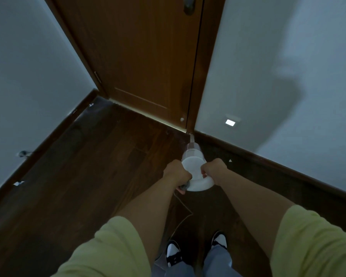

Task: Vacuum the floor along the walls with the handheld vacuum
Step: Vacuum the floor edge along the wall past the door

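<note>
**Vacuum nozzle at the foot of the door frame**

While the camera looked down from head height, a person in yellow-green sleeves stood on a dark wooden floor and held a white handheld vacuum out in front with both hands. The left hand was curled round the left side of the vacuum's body, with what looked like a grey grip showing beneath the fingers. The right hand grasped the right side, fingers bent over the white casing. A thin cord trailed from the vacuum back toward the person's black-and-white shoes.

The vacuum pointed away from the person, and its narrow clear nozzle reached the spot where the brown wooden door met the right-hand baseboard, at or just above the floor; contact could not be judged.

Small pale scraps remained on the floor: one close to the right baseboard just beyond the right hand, one in the far left corner, and another along the left baseboard. A small night light glowed low on the right wall.

Judging by those scraps, the job seemed well short of finished, with both wall edges waiting for a pass.
</note>
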`<state>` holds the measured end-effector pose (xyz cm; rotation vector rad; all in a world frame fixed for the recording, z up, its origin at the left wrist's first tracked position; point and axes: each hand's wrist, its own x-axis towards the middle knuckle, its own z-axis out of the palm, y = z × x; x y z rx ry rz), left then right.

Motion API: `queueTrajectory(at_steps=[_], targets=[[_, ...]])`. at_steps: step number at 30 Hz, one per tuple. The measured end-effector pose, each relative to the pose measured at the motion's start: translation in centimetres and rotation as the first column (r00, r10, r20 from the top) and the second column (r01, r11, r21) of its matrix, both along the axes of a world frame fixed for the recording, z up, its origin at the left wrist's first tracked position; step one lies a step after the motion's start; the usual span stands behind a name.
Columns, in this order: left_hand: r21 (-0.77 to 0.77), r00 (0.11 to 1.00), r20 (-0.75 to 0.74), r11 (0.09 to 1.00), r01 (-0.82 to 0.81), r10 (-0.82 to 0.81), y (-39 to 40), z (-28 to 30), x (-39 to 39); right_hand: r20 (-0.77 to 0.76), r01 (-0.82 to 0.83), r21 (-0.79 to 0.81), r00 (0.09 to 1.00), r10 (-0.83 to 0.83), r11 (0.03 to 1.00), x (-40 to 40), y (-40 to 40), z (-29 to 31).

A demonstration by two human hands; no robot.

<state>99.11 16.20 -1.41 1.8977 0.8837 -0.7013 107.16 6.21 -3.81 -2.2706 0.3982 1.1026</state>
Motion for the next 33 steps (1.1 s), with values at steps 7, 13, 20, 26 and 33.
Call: queueTrajectory(at_steps=[7, 13, 20, 26, 33], targets=[[0.043, 1.0, 0.014, 0.999, 0.026, -0.027, -0.3, 0.2, -0.4, 0.01, -0.008, -0.008, 1.0, 0.008, 1.0, -0.5, -0.2, 0.3], [0.031, 1.0, -0.014, 0.999, -0.017, 0.017, 0.7, -0.2, -1.7, 0.018, -0.07, 0.011, 0.997, 0.07, 0.997, -1.7, 0.8, 0.2], [0.008, 0.997, -0.061, 0.999, -0.047, 0.048, 2.6, 0.6, -4.1, 0.004, -0.078, 0.037, 0.997, 0.078, 0.996, -4.1, 2.4, 0.5], [0.003, 0.999, -0.038, 0.999, -0.033, 0.033, 2.2, 1.1, -5.6, -0.03, -0.027, 0.049, 0.999, 0.028, 0.998, -5.7, 1.9, 1.0], [-0.002, 1.0, -0.01, 1.0, 0.022, -0.022, 0.2, 1.4, -5.3, -0.031, 0.041, 0.018, 0.999, -0.041, 0.999, -6.0, -0.4, 1.2]])
